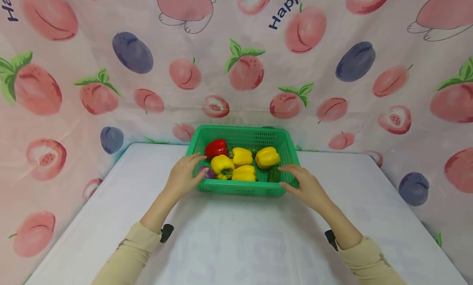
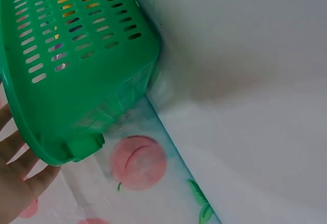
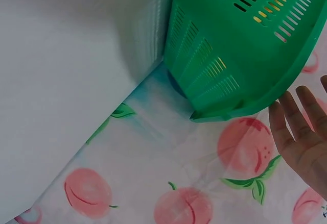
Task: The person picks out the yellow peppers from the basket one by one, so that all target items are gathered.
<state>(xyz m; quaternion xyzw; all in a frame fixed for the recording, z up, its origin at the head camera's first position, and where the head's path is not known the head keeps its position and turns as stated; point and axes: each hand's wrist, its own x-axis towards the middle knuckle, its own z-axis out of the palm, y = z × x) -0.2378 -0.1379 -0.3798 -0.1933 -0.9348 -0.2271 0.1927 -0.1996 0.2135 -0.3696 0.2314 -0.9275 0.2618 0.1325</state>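
Observation:
A green plastic basket [image 1: 240,189] with slotted walls stands at the back of the white table. Inside lie a red bell pepper [image 1: 216,149], several yellow bell peppers [image 1: 267,157], a shiny purple vegetable [image 1: 210,173] and a dark green vegetable [image 1: 274,174] whose kind is unclear. My left hand [image 1: 184,176] is at the basket's left rim, fingers spread and loosely bent. At the right rim is my right hand [image 1: 307,188], its fingers extended. Both wrist views show fingertips beside the rim; the left fingers [image 2: 23,163] are partly behind it, and the right fingers [image 3: 292,113] reach its edge.
The white table [image 1: 236,240] extends in front of the basket and to both sides. Behind it hangs a pink cloth [image 1: 155,125] printed with peaches and plums, close to the basket's back wall. A dark band or device [image 1: 167,233] sits at the left wrist.

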